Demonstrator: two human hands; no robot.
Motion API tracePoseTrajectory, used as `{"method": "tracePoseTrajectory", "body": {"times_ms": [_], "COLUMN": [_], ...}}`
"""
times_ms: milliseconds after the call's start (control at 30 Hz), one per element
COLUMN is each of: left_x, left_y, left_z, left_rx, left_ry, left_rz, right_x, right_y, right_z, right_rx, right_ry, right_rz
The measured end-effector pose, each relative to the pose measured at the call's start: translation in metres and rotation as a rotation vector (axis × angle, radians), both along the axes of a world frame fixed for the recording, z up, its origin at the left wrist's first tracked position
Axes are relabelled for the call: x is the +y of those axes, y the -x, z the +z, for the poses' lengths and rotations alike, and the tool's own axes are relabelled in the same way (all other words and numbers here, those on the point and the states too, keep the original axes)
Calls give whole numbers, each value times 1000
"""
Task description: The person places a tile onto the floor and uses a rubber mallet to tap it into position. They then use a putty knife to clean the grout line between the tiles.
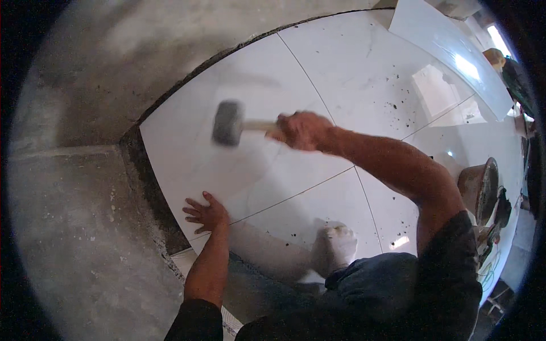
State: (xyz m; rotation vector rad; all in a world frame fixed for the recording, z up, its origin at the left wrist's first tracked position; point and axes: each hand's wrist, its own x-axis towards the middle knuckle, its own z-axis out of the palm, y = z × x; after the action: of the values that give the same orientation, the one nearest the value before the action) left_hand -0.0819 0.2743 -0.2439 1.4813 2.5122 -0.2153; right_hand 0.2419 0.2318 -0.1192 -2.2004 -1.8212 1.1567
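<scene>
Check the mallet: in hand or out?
In hand: the right hand is closed around the mallet's pale handle, its blurred dark head extending past the fist.

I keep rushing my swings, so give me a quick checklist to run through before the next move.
1. Right hand closed around the handle of the mallet: ok.
2. Left hand apart from the mallet head: ok, spread near the left edge of the white tile.
3. Mallet head lifted off that tile: cannot tell, motion blurs it.
4. Neighbouring tile free of dark crumbs: not ok, they lie scattered.
5. Bucket apart from the mallet: ok, beyond the right arm.
</scene>
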Motion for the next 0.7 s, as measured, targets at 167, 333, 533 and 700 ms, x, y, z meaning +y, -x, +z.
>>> {"method": "tracePoseTrajectory", "body": {"times_ms": [167, 333, 533, 700], "left_x": [0, 1, 2, 30], "left_y": [2, 9, 2, 23], "left_z": [-2, -12, -9, -20], "left_rx": [-17, 4, 13, 50], "left_ry": [-41, -52, -27, 5], "left_rz": [19, 13, 15, -56], "right_x": [-3, 14, 19, 33], "right_y": [4, -4, -19, -55], "right_z": [-2, -1, -22, -34], "right_rx": [-71, -47, -290, -174], "right_ry": [34, -204, -32, -427], "right_rz": [500, -43, -31, -329]}}
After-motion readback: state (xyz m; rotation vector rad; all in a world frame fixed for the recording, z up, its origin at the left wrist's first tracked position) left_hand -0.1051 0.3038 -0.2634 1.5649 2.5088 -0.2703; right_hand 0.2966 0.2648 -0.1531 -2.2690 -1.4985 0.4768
